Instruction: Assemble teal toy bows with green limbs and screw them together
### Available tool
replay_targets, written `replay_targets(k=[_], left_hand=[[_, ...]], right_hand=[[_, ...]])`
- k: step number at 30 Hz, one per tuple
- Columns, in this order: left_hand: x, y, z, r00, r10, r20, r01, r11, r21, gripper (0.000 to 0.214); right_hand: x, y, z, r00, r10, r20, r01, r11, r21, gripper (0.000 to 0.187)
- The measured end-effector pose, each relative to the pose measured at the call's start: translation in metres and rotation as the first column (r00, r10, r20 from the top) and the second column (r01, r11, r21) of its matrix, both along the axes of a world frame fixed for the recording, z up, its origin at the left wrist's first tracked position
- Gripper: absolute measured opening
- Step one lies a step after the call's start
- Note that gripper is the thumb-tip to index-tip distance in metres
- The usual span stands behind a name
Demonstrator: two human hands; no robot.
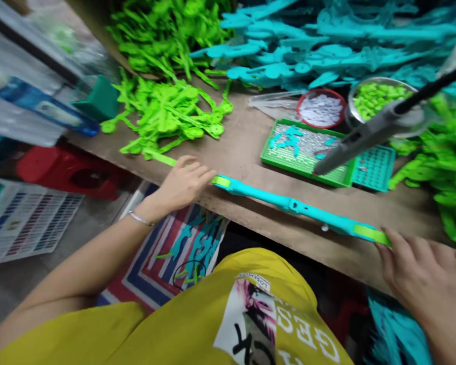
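A long turquoise plastic bar with bright green end pieces stretches over the front of the workbench, slightly off its surface on the right. My left hand, with a band on the wrist, is closed round its left green part; a green strip sticks out beyond my fingers. At the other end, my right hand grips the right green part between thumb and fingers. The palm hides how far that piece runs. A small white bit shows under the bar.
Loose green plastic parts lie behind my left hand, and turquoise parts are stacked at the back. A green tray holds small metal pieces. Above it hangs a grey tool. A red bowl and metal bowl stand behind.
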State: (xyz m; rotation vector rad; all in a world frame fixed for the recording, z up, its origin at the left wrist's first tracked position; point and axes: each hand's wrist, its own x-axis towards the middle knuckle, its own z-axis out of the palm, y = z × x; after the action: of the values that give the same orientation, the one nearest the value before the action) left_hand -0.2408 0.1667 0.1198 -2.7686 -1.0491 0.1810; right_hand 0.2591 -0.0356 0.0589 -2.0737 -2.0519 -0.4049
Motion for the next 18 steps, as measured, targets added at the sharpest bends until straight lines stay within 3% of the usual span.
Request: replay_targets(k=[3,6,9,12,15,18], left_hand=[[-0.001,0.003,0.0,1.0,-0.001,-0.007,0.001,1.0,0.007,0.036],[-0.002,0.006,0.008,0.999,-0.046,-0.018,0.046,0.999,0.005,0.04],[-0.006,0.014,0.018,0.991,-0.115,0.066,0.113,0.993,0.033,0.042],[-0.008,0.032,0.02,0.952,-0.268,0.151,0.257,0.962,0.089,0.035],[-0.005,0.052,0.011,0.877,-0.409,0.253,0.397,0.913,0.1,0.029],[0.001,0.061,-0.001,0.878,-0.4,0.263,0.374,0.916,0.145,0.027]], right_hand=[[-0.008,0.001,0.013,0.987,0.092,0.131,-0.079,0.991,-0.104,0.042],[-0.012,0.0,0.026,0.978,0.092,0.188,-0.073,0.991,-0.108,0.037],[-0.01,0.0,0.044,0.978,0.112,0.174,-0.099,0.992,-0.08,0.032],[-0.007,0.002,0.056,0.982,0.161,0.101,-0.156,0.986,-0.058,0.023],[-0.002,0.004,0.055,0.984,0.179,0.013,-0.178,0.983,-0.055,0.024],[0.0,0.003,0.045,0.987,0.151,0.055,-0.149,0.988,-0.033,0.028]])
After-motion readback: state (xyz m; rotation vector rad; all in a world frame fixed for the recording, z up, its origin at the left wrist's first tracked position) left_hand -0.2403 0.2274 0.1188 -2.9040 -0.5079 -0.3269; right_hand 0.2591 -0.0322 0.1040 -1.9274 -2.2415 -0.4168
